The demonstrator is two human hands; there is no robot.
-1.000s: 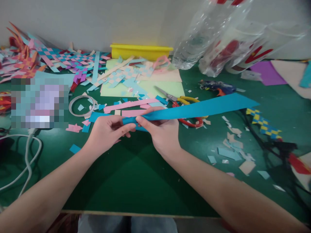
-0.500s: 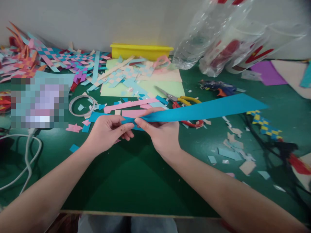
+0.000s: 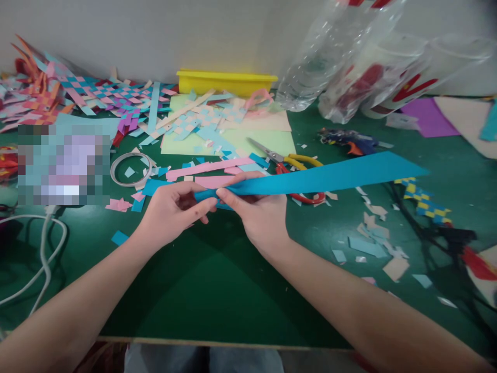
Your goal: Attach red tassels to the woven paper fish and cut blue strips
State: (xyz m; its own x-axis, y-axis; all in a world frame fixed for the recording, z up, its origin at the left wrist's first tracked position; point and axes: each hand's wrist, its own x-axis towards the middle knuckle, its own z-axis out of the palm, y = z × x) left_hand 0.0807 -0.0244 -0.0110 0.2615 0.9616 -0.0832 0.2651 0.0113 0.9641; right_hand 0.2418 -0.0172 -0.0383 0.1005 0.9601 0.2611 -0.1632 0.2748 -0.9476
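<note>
A long blue paper strip (image 3: 334, 173) is held above the green table, its broad pointed end reaching out to the right. Thumb and fingers of my right hand (image 3: 260, 212) pinch it near its narrow part. Just beside them, my left hand (image 3: 171, 212) is closed on the left portion of the same strip, which looks folded or curled there; the fingers hide its exact shape. Behind my hands lie pink paper strips (image 3: 209, 168). Scissors (image 3: 295, 163) with red and yellow handles rest beyond the strip, partly covered by it.
A roll of tape (image 3: 131, 169) lies left of my hands. Woven paper strips (image 3: 104, 90) pile up at the back left, beside a yellow tray (image 3: 227, 83). Bagged cups (image 3: 411, 77) stand back right. A white cable (image 3: 45, 254) runs at left; paper scraps (image 3: 367, 246) litter the right.
My left thumb and fingers have shifted slightly right along the strip, closer to my right thumb. My right hand and the strip's wide end stay nearly where they were.
</note>
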